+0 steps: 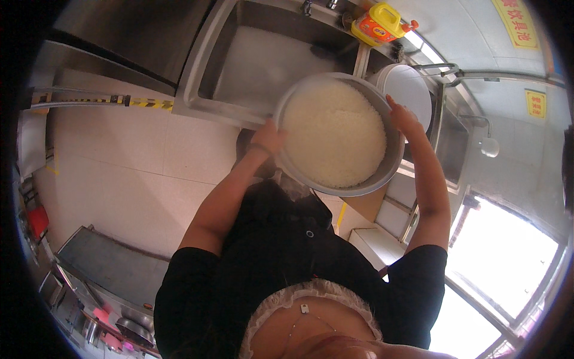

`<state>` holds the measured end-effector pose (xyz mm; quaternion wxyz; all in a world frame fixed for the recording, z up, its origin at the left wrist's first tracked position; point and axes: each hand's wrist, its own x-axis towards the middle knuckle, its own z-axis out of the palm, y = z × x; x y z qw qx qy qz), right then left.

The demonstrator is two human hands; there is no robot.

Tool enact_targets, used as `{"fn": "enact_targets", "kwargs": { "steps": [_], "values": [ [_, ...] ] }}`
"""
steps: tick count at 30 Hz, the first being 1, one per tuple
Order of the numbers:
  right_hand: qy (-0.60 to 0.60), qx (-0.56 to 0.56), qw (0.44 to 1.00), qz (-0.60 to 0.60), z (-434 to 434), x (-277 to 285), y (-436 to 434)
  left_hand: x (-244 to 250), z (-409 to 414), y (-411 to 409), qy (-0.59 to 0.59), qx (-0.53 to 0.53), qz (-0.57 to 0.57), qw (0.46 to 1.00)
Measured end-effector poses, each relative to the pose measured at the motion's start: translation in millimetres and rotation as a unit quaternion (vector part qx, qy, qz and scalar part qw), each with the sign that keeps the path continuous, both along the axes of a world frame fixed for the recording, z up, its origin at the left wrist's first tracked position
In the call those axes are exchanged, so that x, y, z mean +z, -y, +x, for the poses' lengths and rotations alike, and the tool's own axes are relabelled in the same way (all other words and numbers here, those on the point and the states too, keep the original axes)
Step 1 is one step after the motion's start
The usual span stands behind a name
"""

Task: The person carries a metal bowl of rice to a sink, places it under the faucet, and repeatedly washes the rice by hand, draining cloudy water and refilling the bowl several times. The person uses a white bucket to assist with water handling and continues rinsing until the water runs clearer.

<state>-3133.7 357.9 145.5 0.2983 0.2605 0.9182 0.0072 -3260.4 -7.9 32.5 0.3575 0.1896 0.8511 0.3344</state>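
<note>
A wide round metal basin (394,164) holds a large amount of white rice (334,134), cloudy at its upper left. My left hand (268,135), with a dark band at the wrist, grips the basin's left rim. On the opposite side my right hand (402,117) holds the right rim, fingers on top of the edge. The basin is in front of my body, overlapping the near right corner of a stainless steel sink (193,85). Whitish, cloudy water (264,67) lies in that sink. Whether anything supports the basin from below is hidden.
A yellow detergent jug (379,27) stands behind the sink, near metal taps (307,8). Right of the basin is a white round bucket or lid (410,94). A curved faucet (489,146) hangs farther right. A steel worktable (112,264) stands at lower left.
</note>
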Motion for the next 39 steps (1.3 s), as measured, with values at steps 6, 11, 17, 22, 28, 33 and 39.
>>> {"fn": "enact_targets", "kwargs": {
  "steps": [6,11,17,22,28,33,39],
  "values": [
    [0.026,-0.024,0.999,-0.001,-5,0,0,0,-1,0,0.015,0.001,-0.012,1.0],
    [0.019,-0.027,0.999,-0.005,-4,-1,-3,-8,0,-1,0.006,0.001,-0.005,1.0],
    [0.031,-0.043,0.999,-0.002,-9,2,1,-4,-1,0,0.007,0.001,0.002,1.0],
    [0.023,-0.036,0.999,-0.004,-9,2,0,-7,-1,-1,0.016,0.007,0.002,1.0],
    [0.026,-0.01,1.0,-0.005,-11,2,0,-5,-3,0,0.007,0.0,-0.011,1.0],
    [0.004,-0.007,1.0,0.013,-8,-12,-13,-9,-3,0,0.002,0.003,0.004,1.0],
    [0.014,-0.024,0.999,0.017,-13,-7,-7,-6,-4,-1,0.02,0.01,-0.013,1.0]
  ]
}}
